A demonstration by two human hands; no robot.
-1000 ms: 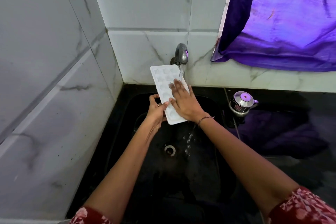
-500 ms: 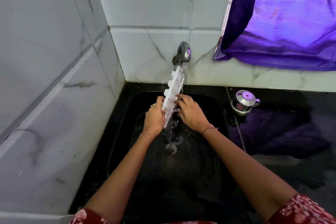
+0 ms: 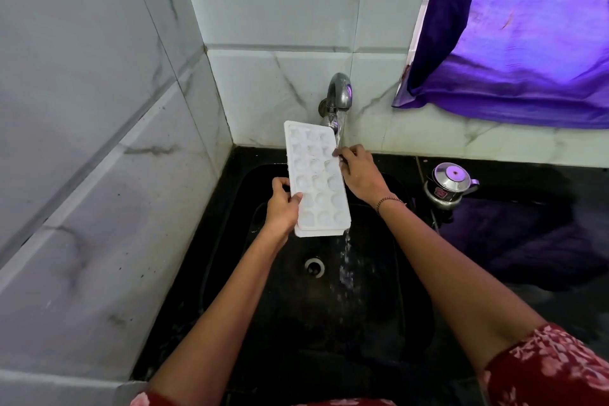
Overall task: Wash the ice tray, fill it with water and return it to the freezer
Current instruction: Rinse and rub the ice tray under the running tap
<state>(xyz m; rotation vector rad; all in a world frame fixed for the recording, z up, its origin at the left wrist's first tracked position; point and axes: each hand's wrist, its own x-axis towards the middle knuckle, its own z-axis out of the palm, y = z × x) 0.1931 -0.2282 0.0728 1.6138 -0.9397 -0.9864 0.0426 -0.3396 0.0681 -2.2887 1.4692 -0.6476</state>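
Ice tray (image 3: 316, 180) work sits inside the biggest thing in view, the black sink (image 3: 379, 306), set into a black counter at the corner of two marble-patterned tiled walls (image 3: 99, 142). A purple curtain (image 3: 527, 36) hangs over the window at upper right, well apart from the washing.

The basin lies under everything so that run-off falls into it: a thin stream leaves the tray's near right corner and drops beside the drain (image 3: 314, 266). The tray, white and long, is held in the air above the basin with its cups facing up toward the camera, its far end just below the metal tap (image 3: 337, 99). It seems tilted with the near end lower, which would let water entering at the top run down through the cups and off the bottom; that suits rinsing rather than filling, so I judge the washing step is not finished and the filling has not begun.

The left hand (image 3: 283, 208) grips the tray's left long edge near the lower half, thumb lying on the top face and fingers curled under, closed firmly on it and bearing most of the weight. The right hand (image 3: 359, 175) is at the right long edge higher up, fingers bent and pinched on the rim where the tap's water comes down, steadying the tray and perhaps rubbing that edge; whether it clamps or only touches is hard to tell. A thin bracelet (image 3: 390, 200) circles the right wrist.

A small steel kettle (image 3: 449, 184) stands on the counter to the right, clear of the splash.
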